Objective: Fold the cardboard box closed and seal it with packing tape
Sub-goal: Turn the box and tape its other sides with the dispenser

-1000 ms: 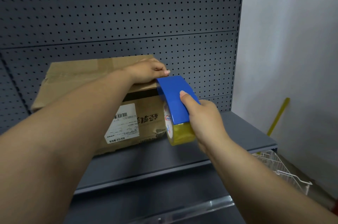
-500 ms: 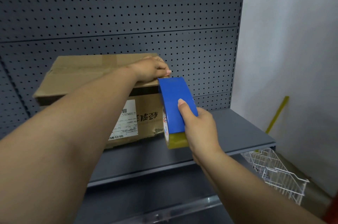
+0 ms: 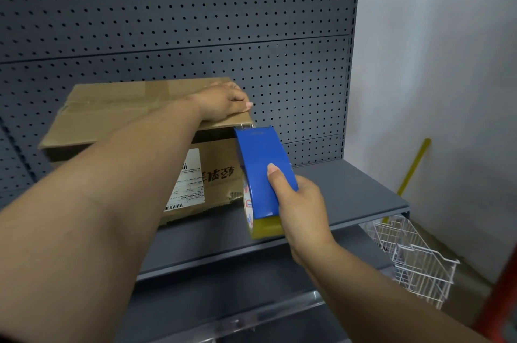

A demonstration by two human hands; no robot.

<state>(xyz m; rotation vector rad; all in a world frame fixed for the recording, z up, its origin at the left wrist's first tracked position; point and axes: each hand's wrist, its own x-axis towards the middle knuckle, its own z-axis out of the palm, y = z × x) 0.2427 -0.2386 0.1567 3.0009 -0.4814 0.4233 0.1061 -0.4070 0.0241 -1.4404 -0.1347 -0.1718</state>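
A brown cardboard box [image 3: 117, 107] with a white shipping label stands on a grey metal shelf [image 3: 349, 191], its top flaps folded down. My left hand [image 3: 223, 103] presses on the top flap at the box's right front corner, fingers curled over the edge. My right hand [image 3: 300, 208] grips a blue tape dispenser [image 3: 263, 166] holding a yellowish tape roll. The dispenser's top end sits just under the flap's corner, against the right end of the box.
A dark perforated back panel [image 3: 195, 21] rises behind the shelf. A white wire basket [image 3: 414, 253] lies on the floor at the lower right, beside a white wall [image 3: 447, 63] and a leaning yellow stick [image 3: 414, 166]. A lower shelf edge [image 3: 223, 323] runs below.
The dispenser has dropped slightly down the box's right end with my right hand. My left hand stays pressed on the flap corner. The camera has shifted a little.
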